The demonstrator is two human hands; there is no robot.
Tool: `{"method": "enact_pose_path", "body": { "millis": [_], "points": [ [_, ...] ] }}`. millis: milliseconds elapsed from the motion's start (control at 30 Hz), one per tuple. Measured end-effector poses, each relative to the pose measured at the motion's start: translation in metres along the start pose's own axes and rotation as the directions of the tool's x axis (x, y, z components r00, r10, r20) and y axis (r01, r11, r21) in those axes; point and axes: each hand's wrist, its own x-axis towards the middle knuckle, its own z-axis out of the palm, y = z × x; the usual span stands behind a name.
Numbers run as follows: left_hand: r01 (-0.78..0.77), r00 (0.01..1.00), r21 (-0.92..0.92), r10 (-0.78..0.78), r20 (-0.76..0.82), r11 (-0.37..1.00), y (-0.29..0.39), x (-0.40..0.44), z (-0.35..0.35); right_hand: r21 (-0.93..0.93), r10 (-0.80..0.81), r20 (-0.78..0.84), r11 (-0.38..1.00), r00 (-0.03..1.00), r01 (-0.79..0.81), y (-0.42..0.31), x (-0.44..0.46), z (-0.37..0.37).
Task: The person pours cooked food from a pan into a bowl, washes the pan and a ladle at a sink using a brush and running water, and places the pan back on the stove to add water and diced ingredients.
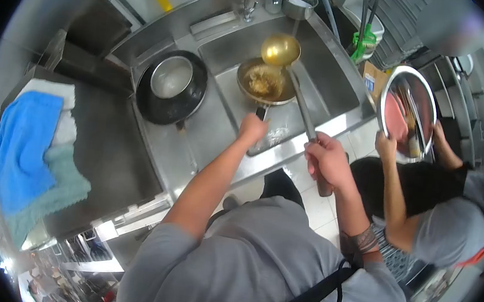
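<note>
My left hand (253, 129) is closed round the dark handle of a frying pan (246, 88), which is held over the right basin of the steel sink. Brownish liquid with foam or residue lies in the pan. In my right hand (329, 161) is the long handle of a ladle (281, 50). Its round, golden-looking bowl hangs above the far side of the pan; whether the two touch I cannot tell. Water or suds show on the basin floor just right of the pan handle.
On the left drainboard a black pan (189, 101) holds a metal bowl (171, 77). A faucet (249, 8) and a small pot (299, 4) stand at the sink's back. Blue cloth (27, 143) lies far left. At right, a co-worker holds a large bowl (382, 108) with utensils.
</note>
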Motion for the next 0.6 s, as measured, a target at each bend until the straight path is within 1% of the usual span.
{"method": "enact_pose_path", "body": {
  "millis": [33, 67, 133, 167, 233, 267, 300, 333, 367, 400, 433, 467, 500, 533, 567, 600],
  "points": [
    [0.067, 0.997, 0.082, -0.07, 0.036, 0.994, -0.003, 0.02, 0.01, -0.045, 0.047, -0.003, 0.998, 0.999, -0.047, -0.006, 0.019, -0.007],
    [0.079, 0.996, 0.071, -0.082, 0.031, 0.994, -0.003, 0.033, 0.018, -0.039, 0.079, 0.009, 0.996, 0.997, -0.079, -0.004, 0.04, -0.017],
    [0.147, 0.988, 0.126, -0.14, -0.064, 0.981, -0.01, 0.05, 0.033, -0.016, 0.125, 0.041, 0.992, 0.991, -0.124, 0.002, 0.071, -0.032],
    [0.164, 0.986, 0.113, -0.158, -0.061, 0.98, -0.016, 0.059, 0.038, -0.02, 0.153, 0.057, 0.988, 0.987, -0.152, 0.001, 0.08, -0.035],
    [0.217, 0.976, 0.214, -0.209, -0.061, 0.952, -0.019, 0.071, 0.037, -0.082, 0.205, 0.064, 0.976, 0.977, -0.2, 0.001, 0.095, -0.046],
    [0.137, 0.99, 0.282, -0.124, -0.064, 0.95, -0.017, 0.084, 0.032, -0.087, 0.213, 0.074, 0.974, 0.974, -0.207, 0.002, 0.101, -0.05],
    [-0.014, 0.979, 0.193, 0.052, -0.197, 0.981, 0.002, 0.102, 0.022, -0.12, 0.223, 0.08, 0.97, 0.971, -0.213, 0.002, 0.108, -0.059],
    [-0.18, 0.916, 0.126, 0.213, -0.341, 0.976, 0.026, 0.126, 0.006, -0.153, 0.23, 0.085, 0.964, 0.969, -0.215, 0.0, 0.116, -0.064],
    [-0.388, 0.803, 0.193, 0.433, -0.409, 0.901, 0.054, 0.154, -0.015, -0.153, 0.235, 0.089, 0.964, 0.968, -0.219, -0.004, 0.124, -0.068],
    [-0.426, 0.767, 0.256, 0.497, -0.407, 0.868, 0.088, 0.183, -0.04, -0.162, 0.243, 0.092, 0.961, 0.966, -0.226, -0.007, 0.129, -0.071],
    [-0.563, 0.65, 0.266, 0.618, -0.442, 0.782, 0.118, 0.223, -0.065, -0.169, 0.256, 0.094, 0.956, 0.962, -0.238, -0.008, 0.134, -0.074],
    [-0.588, 0.687, 0.116, 0.569, -0.452, 0.801, 0.157, 0.243, -0.092, -0.166, 0.279, 0.086, 0.951, 0.956, -0.262, -0.011, 0.137, -0.076],
    [-0.528, 0.739, -0.013, 0.452, -0.5, 0.849, 0.18, 0.283, -0.109, -0.197, 0.281, 0.085, 0.945, 0.956, -0.261, -0.017, 0.141, -0.077],
    [-0.54, 0.683, 0.008, 0.444, -0.58, 0.841, 0.199, 0.315, -0.122, -0.226, 0.28, 0.083, 0.94, 0.957, -0.255, -0.02, 0.146, -0.079],
    [-0.501, 0.754, -0.041, 0.413, -0.511, 0.864, 0.214, 0.313, -0.133, -0.221, 0.296, 0.074, 0.936, 0.952, -0.274, -0.02, 0.149, -0.08],
    [-0.46, 0.812, -0.085, 0.38, -0.443, 0.884, 0.226, 0.315, -0.142, -0.184, 0.301, 0.1, 0.942, 0.948, -0.28, -0.022, 0.153, -0.082]
  ]
}}
